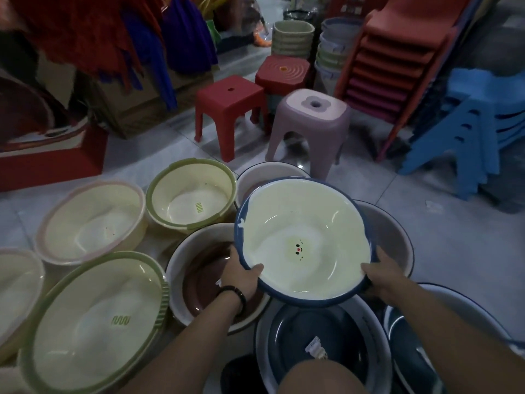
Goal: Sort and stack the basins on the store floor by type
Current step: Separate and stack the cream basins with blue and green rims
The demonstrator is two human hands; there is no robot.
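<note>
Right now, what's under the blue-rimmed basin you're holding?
Partly showing beneath the blue-rimmed basin: a dark blue basin at its near edge and a brown-lined basin to its left. Whatever lies directly under its middle is covered.

The left hand (241, 275) and right hand (382, 275) grip the near rim of a blue-rimmed basin (304, 237), cream inside with a small printed face, thumbs over its edge. Below it lies a dark blue basin (321, 339), left of it a brown basin (204, 280) and green-rimmed basins (190, 194), beyond it a lilac stool (311, 120).
</note>
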